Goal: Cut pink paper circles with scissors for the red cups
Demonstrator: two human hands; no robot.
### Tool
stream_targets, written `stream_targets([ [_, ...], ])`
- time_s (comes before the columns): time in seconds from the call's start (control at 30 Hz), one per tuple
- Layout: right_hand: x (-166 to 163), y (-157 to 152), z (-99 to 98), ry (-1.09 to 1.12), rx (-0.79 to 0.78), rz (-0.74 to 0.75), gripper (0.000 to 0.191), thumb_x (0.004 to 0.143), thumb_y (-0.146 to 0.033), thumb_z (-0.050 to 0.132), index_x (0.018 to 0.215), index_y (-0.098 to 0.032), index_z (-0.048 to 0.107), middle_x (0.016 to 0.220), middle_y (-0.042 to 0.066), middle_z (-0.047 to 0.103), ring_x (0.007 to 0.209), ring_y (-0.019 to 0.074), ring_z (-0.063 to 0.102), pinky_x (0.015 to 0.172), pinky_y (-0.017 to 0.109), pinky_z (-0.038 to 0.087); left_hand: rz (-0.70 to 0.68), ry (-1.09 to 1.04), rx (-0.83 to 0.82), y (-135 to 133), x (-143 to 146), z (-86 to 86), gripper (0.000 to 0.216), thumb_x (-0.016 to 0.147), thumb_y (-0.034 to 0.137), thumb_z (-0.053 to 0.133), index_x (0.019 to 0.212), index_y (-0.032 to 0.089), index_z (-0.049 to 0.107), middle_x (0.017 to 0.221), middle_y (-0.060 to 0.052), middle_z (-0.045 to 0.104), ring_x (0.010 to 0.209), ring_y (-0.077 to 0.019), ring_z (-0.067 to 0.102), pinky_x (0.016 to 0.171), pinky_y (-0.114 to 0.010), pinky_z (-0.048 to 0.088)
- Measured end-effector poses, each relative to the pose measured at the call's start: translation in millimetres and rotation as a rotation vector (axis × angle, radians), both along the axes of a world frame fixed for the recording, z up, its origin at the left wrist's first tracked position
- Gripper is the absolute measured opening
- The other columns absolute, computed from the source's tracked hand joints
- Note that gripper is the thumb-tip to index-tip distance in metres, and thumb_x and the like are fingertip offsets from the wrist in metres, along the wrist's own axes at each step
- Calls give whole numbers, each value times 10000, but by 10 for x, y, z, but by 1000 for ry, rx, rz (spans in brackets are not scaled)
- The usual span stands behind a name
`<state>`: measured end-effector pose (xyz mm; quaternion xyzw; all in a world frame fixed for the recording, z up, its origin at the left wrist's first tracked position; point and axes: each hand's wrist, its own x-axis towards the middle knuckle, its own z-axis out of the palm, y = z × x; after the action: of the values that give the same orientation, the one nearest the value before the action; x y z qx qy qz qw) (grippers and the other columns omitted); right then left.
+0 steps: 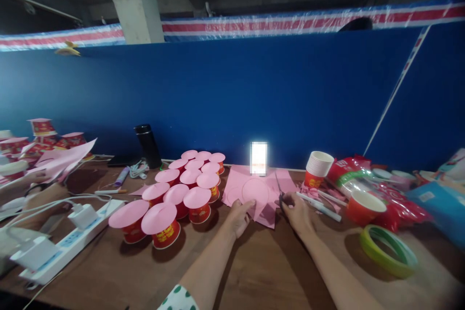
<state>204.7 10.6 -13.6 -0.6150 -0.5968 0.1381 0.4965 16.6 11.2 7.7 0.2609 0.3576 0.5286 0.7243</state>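
Observation:
My left hand (pixel 238 218) grips the near left edge of a pink paper (pixel 269 217), one finger lying along it. A round outline is drawn on the pink sheet (pixel 256 193) in the middle. In my right hand (pixel 296 212) is a pair of scissors (pixel 279 185), its dark handle in my fingers and its blades pointing away over the paper's right side. Whether the blades are apart is too small to tell. Just left of the paper stand several upturned red paper cups (pixel 166 235), each topped with a pink paper disc (pixel 159 219).
A lit phone (pixel 258 159) leans at the back. On the right are stacked cups (pixel 319 163), a marker (pixel 319 207), a red cup (pixel 365 207), and green tape (pixel 388 251). Leftward are a power strip (pixel 72 240), a black bottle (pixel 148 146), and a co-worker's hand (pixel 43 201) near pink paper.

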Motion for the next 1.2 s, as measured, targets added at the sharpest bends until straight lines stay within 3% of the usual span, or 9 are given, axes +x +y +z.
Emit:
stream_targets([
  [0.27, -16, -10, 33, 40, 15, -29, 237, 671, -424, 591, 726, -198, 542, 731, 54, 645, 701, 210, 594, 678, 327, 460, 0, -8, 13, -17, -9, 13, 300, 635, 118, 713, 722, 171, 431, 618, -1, 640, 582, -121, 624, 537, -201, 464],
  [0.4, -28, -11, 27, 160, 8, 19, 298, 653, -428, 622, 805, -201, 502, 788, 59, 648, 731, 213, 619, 667, 318, 473, -9, -11, 20, -20, -8, 22, 309, 617, 129, 730, 699, 168, 434, 624, -14, 646, 591, -127, 629, 550, -207, 476],
  [0.6, -50, -49, 92, 41, -29, -15, 300, 694, -475, 561, 577, -218, 457, 571, 15, 581, 563, 182, 561, 538, 273, 421, -30, -38, 38, -17, -10, 19, 275, 603, 129, 743, 713, 143, 492, 641, -36, 659, 588, -126, 629, 545, -200, 479],
  [0.73, -54, -63, 119, 48, -15, -15, 296, 701, -454, 555, 556, -217, 450, 549, 6, 568, 519, 162, 528, 507, 258, 402, -34, -36, 51, -3, -10, -9, 263, 607, 134, 743, 722, 140, 506, 650, -38, 661, 596, -131, 633, 562, -211, 487],
  [0.97, -6, 19, -27, 183, -15, 3, 277, 696, -465, 579, 731, -200, 505, 674, 38, 621, 587, 187, 578, 515, 275, 442, -48, -10, 63, -6, -13, -1, 245, 631, 157, 732, 722, 141, 505, 657, -40, 663, 617, -146, 636, 566, -225, 486],
  [1.2, -63, -11, -17, 343, -36, 103, 349, 695, -436, 614, 908, -179, 511, 849, 99, 662, 771, 233, 641, 588, 308, 519, 58, 69, -24, -18, -17, 67, 297, 629, 157, 741, 727, 164, 461, 583, 14, 625, 529, -115, 602, 471, -190, 449],
])
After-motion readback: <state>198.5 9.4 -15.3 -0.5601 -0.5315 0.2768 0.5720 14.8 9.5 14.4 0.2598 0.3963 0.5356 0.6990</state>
